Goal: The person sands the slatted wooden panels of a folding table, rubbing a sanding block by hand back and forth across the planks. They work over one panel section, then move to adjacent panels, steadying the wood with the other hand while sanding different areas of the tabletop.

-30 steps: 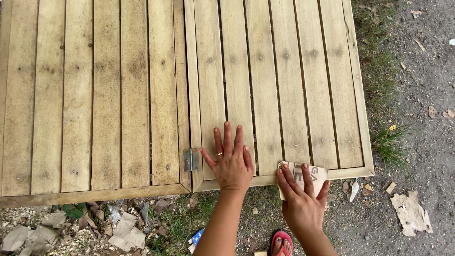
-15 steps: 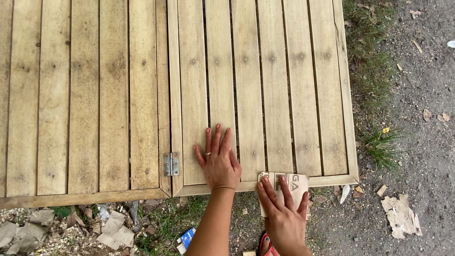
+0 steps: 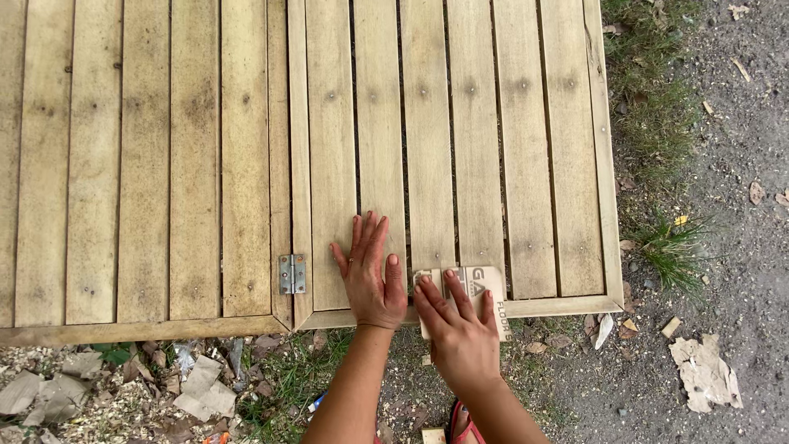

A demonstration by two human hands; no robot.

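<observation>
A slatted wooden panel (image 3: 427, 123) lies flat on the ground, joined by a small metal hinge (image 3: 292, 274) to a second slatted panel (image 3: 140, 164) on its left. My left hand (image 3: 370, 275) rests flat on the slats near the panel's near edge, fingers spread, a ring on one finger. My right hand (image 3: 456, 329) presses a tan sheet of sandpaper (image 3: 485, 288) onto the panel's near frame rail, fingers stretched over it. Both forearms reach in from the bottom of the view.
Wood shavings, dry leaves and paper scraps (image 3: 197, 390) litter the ground below the panels. Grass tufts (image 3: 670, 247) and gravel lie to the right, with a torn piece of cardboard (image 3: 707, 374). A red sandal (image 3: 464, 423) shows at the bottom edge.
My right hand and the sandpaper have slid left along the near rail, closer to my left hand. The view has shifted, so the panels sit further left in frame.
</observation>
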